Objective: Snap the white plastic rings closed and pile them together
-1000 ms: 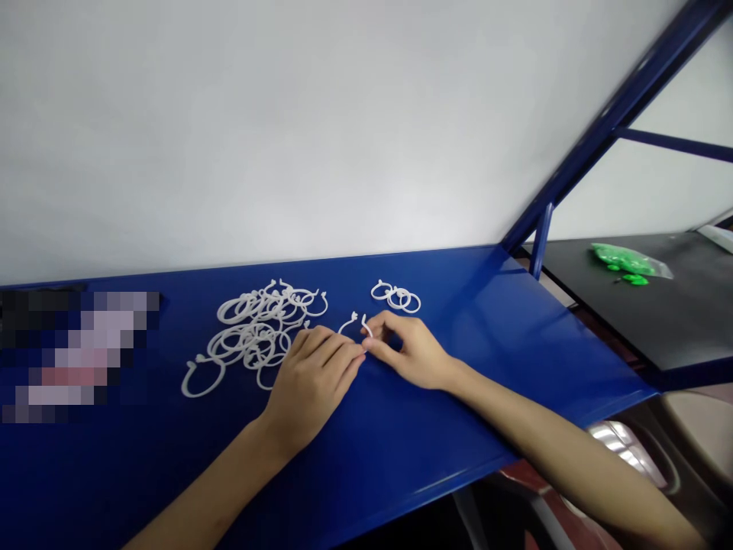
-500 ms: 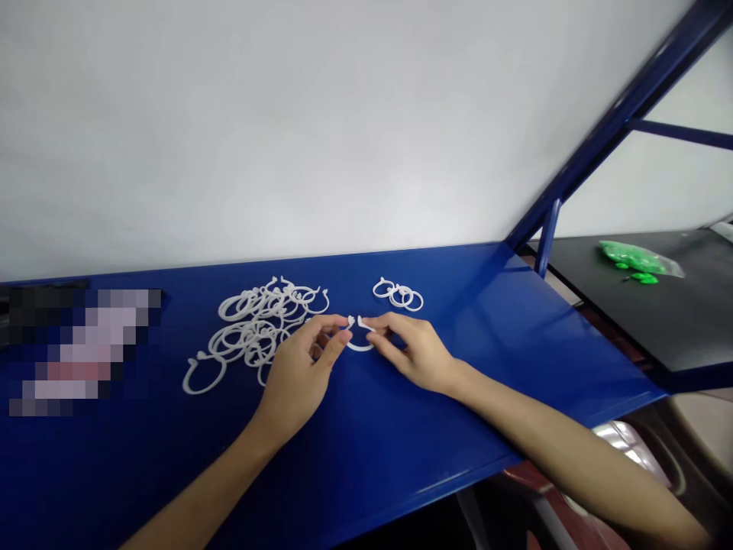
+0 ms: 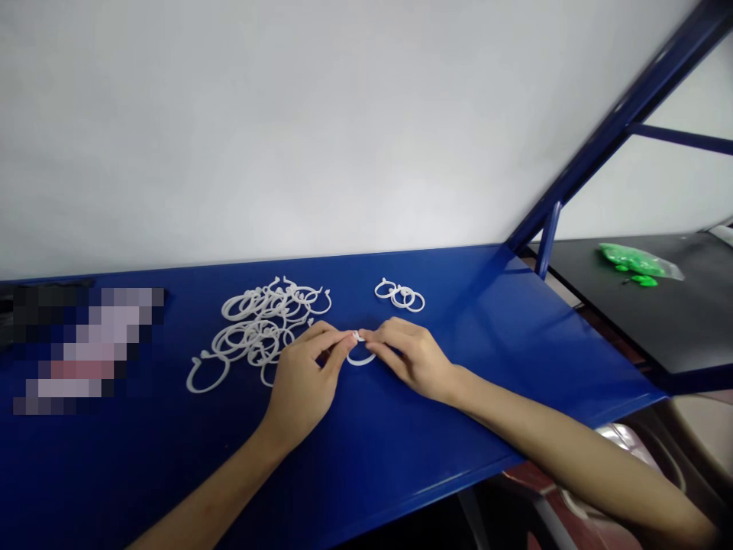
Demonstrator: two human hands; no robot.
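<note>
A white plastic ring (image 3: 360, 359) is pinched between both hands just above the blue table (image 3: 458, 382). My left hand (image 3: 303, 378) grips its left end with thumb and fingers. My right hand (image 3: 409, 359) grips its right end. The two ring ends meet between my fingertips. A heap of several open white rings (image 3: 260, 328) lies just left of my left hand. A small cluster of closed rings (image 3: 401, 296) lies behind my right hand.
A blurred patch (image 3: 85, 347) covers something at the table's left. A blue frame post (image 3: 607, 130) rises at the right. Beyond it a dark shelf (image 3: 658, 321) carries a bag of green parts (image 3: 633, 261). The table's front edge runs below my forearms.
My hands lifted one open ring, held it by its two ends, then pressed the ends together and lowered it slightly toward the table.
</note>
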